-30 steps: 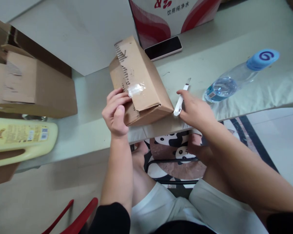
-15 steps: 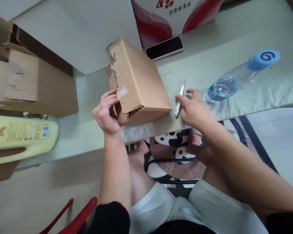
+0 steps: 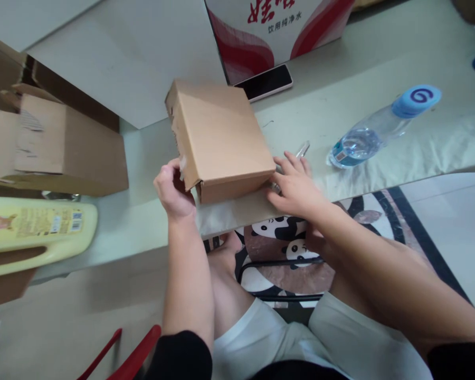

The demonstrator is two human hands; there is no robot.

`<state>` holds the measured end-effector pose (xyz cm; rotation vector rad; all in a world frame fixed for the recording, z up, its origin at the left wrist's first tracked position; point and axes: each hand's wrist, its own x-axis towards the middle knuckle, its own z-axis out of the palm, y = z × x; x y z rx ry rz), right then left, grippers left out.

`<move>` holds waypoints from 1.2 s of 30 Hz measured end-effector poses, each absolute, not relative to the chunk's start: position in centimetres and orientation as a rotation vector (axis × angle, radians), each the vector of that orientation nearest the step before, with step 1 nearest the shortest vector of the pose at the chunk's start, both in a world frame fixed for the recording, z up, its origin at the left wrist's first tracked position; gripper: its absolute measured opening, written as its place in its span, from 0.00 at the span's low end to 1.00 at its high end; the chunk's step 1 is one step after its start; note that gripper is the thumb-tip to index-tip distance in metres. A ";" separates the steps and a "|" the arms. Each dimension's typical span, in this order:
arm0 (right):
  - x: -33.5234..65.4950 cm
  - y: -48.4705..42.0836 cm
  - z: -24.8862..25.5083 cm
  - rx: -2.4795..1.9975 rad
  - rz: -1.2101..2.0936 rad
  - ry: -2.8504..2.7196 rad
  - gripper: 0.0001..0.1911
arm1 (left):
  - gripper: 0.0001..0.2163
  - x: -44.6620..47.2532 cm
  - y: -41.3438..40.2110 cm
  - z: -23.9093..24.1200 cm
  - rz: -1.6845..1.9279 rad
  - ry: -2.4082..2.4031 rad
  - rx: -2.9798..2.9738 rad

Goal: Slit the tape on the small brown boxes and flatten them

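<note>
A brown cardboard box rests on the cloth-covered table in front of me, its torn, taped side facing left. My left hand is closed on that left side near the front corner, the fingertips partly hidden by the box. At the opposite side, my right hand has its fingers spread, fingertips at the box's right front corner. Beneath those fingers lies a slim silvery knife, partly covered by the hand. The hand does not grip it.
Behind the box are a phone and a red-and-white carton. A water bottle stands right. On the left are another cardboard box and a yellow jug. The table's front edge runs just before my hands.
The box has tipped down from its tilt, so its broad top faces up more. My right hand has moved left from beside the knife to the box's corner. My left hand stays at its side.
</note>
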<state>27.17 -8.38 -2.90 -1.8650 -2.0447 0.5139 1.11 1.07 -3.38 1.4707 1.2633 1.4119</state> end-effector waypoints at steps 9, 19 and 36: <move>28.1 -7.6 -3.2 -1.645 0.473 -1.848 0.38 | 0.20 3.4 0.5 -1.7 1.529 1.173 1.095; 28.2 -7.8 -1.7 -1.593 0.578 -1.769 0.36 | 0.15 2.7 0.5 -0.7 1.484 1.213 1.139; 27.9 -8.2 -1.4 -1.750 0.542 -1.397 0.38 | 0.14 3.6 0.0 -0.5 1.523 1.194 1.180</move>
